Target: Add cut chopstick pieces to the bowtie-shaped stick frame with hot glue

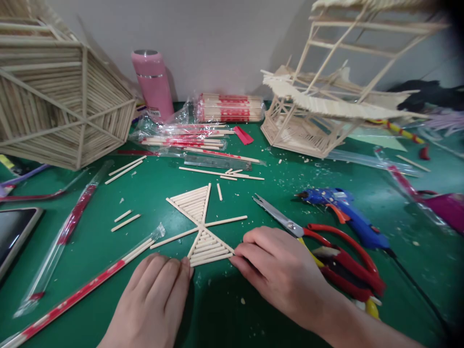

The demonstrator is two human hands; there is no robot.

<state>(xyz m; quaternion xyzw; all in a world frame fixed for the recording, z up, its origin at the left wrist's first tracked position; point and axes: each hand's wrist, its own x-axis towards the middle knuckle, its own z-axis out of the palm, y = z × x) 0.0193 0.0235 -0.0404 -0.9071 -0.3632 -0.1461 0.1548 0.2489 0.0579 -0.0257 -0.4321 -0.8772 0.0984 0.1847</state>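
A flat six-spoked frame of pale wooden sticks (209,247) lies on the green table. Its top and bottom wedges are filled with rows of short sticks; the side spokes stand bare. At the lower left corner of the bottom wedge, my left hand (154,292) has its fingers pressed together on the end of the outermost stick. My right hand (279,275) pinches the opposite corner between thumb and fingers. Scissors (279,215) with red handles lie just beyond the right hand, over red-handled pliers (348,273). Loose cut sticks (125,222) are scattered to the left.
A blue glue gun (344,212) lies at right, its cord running forward. Two larger stick structures, a domed panel (83,96) and an open tiered model (300,130), stand behind. Between them are a pink bottle (154,84) and packaged sticks (230,108). A tablet-like device (18,232) sits at left.
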